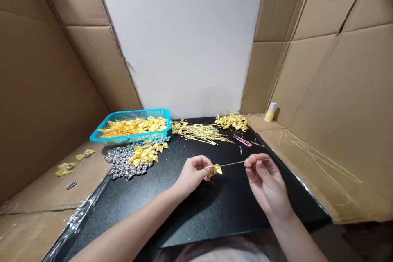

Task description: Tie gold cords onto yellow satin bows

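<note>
My left hand (198, 172) is closed, pinching a small yellow ribbon bow (217, 168) above the black table (184, 221). From the bow a gold cord (233, 163) runs taut across to my right hand (267, 180). The fingertips of that hand are pressed together near the cord's far end, and a thin, pale tip, perhaps a needle, sticks out beyond them to the right. The back of the bow is hidden by my left fingers.
Behind stand a blue basket (130, 138) of yellow bows, a pile of silver beads (123, 159) with bows on it, cut gold cords (204, 132), a heap of finished-looking bows (231, 121), pink thread snips (243, 141) and a thread spool (270, 111). Cardboard walls (346, 98) flank the table.
</note>
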A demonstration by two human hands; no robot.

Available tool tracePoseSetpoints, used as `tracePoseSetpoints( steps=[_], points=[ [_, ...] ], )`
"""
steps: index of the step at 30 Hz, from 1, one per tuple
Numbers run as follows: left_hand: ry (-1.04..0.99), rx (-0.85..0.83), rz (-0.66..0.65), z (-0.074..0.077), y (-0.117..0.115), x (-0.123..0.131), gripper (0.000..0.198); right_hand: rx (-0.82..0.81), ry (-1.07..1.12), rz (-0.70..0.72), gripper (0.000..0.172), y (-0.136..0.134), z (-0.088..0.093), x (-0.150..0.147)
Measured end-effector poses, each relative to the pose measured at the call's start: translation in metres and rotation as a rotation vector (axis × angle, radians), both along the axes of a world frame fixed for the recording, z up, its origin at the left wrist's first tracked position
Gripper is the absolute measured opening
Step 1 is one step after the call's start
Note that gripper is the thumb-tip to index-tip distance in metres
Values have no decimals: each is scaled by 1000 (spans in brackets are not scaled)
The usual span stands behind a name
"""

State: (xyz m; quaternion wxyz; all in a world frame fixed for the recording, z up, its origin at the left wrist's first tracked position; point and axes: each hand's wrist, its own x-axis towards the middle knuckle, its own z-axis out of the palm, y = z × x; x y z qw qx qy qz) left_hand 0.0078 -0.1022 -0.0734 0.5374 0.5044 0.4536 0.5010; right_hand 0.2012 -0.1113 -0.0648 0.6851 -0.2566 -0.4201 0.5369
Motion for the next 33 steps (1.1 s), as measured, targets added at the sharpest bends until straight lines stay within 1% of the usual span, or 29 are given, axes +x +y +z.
tracePoseSetpoints(
  steps=[5,8,11,15,19,22,28,33],
  points=[
    [-12,16,-14,2,-1,1,26,59,76,43,17,3,19,7],
    [-21,18,-18,1,-1,1,26,71,86,68,15,4,25,9],
    [-33,15,-10,1,-2,1,27,48,78,104,15,5,24,9],
    [-49,5,-5,1,-3,1,27,-31,26,147,17,9,14,5],
    [-54,-34,-20,2,-4,1,27,-42,-35,200,15,13,5,-3],
    [-47,-55,-38,1,-3,1,24,-68,-49,201,15,16,1,-7],
    [-1,-104,-122,-8,-1,1,18,-103,-71,124,21,18,6,1],
    [76,-102,-217,-14,-1,1,6,-100,-89,128,22,20,13,7]
  ],
)
